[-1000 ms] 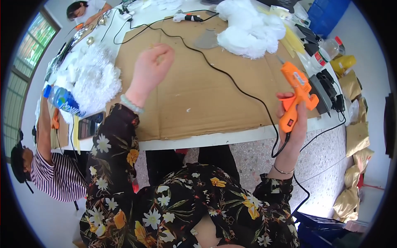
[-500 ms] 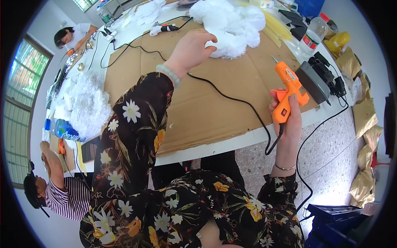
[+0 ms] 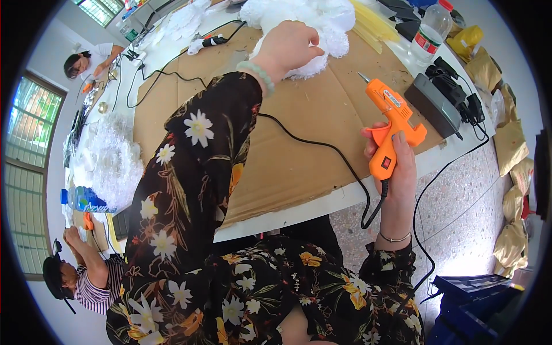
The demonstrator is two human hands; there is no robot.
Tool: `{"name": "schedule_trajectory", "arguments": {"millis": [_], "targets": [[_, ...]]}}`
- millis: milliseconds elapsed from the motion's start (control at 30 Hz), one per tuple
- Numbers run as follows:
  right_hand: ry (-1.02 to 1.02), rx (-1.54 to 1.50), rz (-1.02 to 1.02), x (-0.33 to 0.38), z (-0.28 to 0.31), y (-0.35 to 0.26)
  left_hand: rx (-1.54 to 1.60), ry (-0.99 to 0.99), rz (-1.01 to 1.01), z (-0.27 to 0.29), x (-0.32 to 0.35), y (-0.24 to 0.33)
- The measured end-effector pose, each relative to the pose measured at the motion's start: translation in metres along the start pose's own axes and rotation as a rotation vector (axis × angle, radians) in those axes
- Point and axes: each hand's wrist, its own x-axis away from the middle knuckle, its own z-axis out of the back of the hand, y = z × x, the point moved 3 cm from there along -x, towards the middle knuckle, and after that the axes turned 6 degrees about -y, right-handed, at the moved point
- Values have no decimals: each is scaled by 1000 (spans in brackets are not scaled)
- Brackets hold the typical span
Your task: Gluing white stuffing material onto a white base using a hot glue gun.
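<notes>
- While our right hand [image 3: 397, 167] is clenched on the orange glue gun [image 3: 391, 129], holding it up just past the near table [image 3: 402, 172] edge w/ nozzle aimed back over the cardboard sheet [image 3: 322, 126], our left hand [image 3: 284, 46] reaches far across, fingers [image 3: 307, 49] curled into the white fluffy pile [image 3: 310, 23] at the cardboard's far edge; looks like grasping a tuft, but we can't tell how firm.
- Risk, as we judge it: the nozzle is prob. hot & points toward our left sleeve [image 3: 195, 161]; if the arm pulls back low, fabric or skin could brush the tip.
- Black cord [image 3: 322, 152] runs across the cardboard, under our left arm, to the gun handle; a tug from the sleeve could jerk the gun or drag it off aim.
- Glue could drip onto the cardboard or our lap since the gun hangs at the table's rim.
- Fluff may shed or snag if pulled one-handed; pile could slide.
- Packages etc., relative to the cardboard: clear plastic bottle [image 3: 431, 29] w/ red cap & a red-and-white label band, past its far-right corner; pale yellow glue sticks [image 3: 376, 20] beside that; dark grey box [image 3: 434, 103] w/ black plugs off the right edge.
- Left of the cardboard: a 2nd white fluffy heap [image 3: 109, 167], then a blue-labelled bottle [image 3: 86, 200] lying on its side.
- Yellow-brown bags [image 3: 512, 144] on the floor, well right of the cardboard; blue crate [image 3: 477, 299] near-right, on the floor.
</notes>
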Motion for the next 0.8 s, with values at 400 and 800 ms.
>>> {"name": "schedule_trajectory", "arguments": {"millis": [400,800], "targets": [[-45,17,-9,2,0,-3,521,-75,371,-20,2,-30],[-89,-81,-71,-13,-11,-31,1040,283,538,-18,20,-37]]}}
